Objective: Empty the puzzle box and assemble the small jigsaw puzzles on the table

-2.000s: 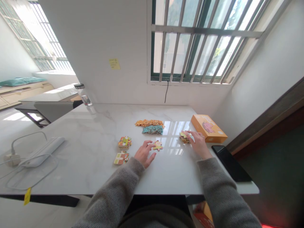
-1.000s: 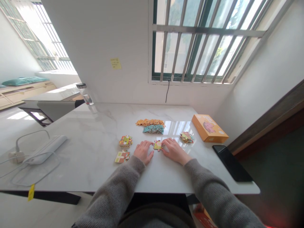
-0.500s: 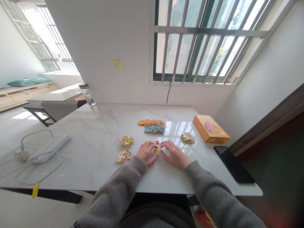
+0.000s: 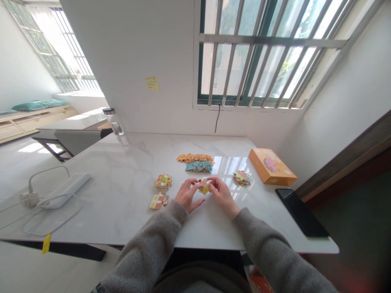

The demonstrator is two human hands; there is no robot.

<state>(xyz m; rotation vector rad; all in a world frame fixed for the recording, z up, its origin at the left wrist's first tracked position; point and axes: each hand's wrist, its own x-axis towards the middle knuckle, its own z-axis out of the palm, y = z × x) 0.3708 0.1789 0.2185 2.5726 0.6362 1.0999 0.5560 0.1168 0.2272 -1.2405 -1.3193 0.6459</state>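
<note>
The left hand [image 4: 187,196] and right hand [image 4: 223,195] meet at a yellow jigsaw piece [image 4: 204,188] (above the marble table [image 4: 122,195]); the right fingers [image 4: 217,183] pinch it, the left fingers [image 4: 195,182] curl beside it, grip unclear.

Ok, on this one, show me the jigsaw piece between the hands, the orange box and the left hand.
Jigsaw piece [image 4: 204,188]: head view, on its yellow face.
Orange box [image 4: 271,167]: head view, on its top face.
Left hand [image 4: 187,196]: head view, on its back.

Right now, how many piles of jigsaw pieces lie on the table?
5. An orange pile and a teal pile lie farthest; a mixed pile and a flat pile lie left of the left hand; another pile lies right of the right hand. Lower pieces may be hidden.
</note>
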